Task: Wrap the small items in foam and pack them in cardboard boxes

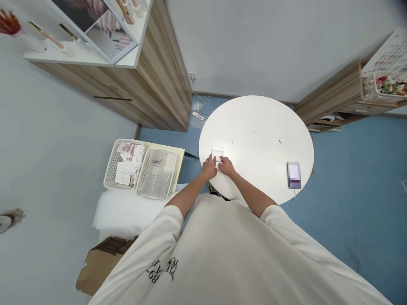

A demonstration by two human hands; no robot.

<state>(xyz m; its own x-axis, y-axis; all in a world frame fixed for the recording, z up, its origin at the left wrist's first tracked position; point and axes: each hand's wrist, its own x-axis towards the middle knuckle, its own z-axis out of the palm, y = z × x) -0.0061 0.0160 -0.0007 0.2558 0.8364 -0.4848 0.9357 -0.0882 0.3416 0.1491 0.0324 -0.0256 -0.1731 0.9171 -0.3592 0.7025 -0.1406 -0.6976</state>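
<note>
A small clear plastic box (217, 152) lies on the round white table (257, 135) near its left front edge. My left hand (209, 167) and my right hand (225, 165) rest side by side on the table, fingers touching the box's near edge. Both hands appear to grip the box between fingertips. What is inside the box is too small to tell.
Two white baskets (141, 169) with small packets and clear boxes stand on a low surface at left. A phone-like object (294, 174) lies at the table's right edge. A wooden cabinet (152, 84) stands back left, a shelf (337, 97) at right, and a cardboard box (101, 262) on the floor.
</note>
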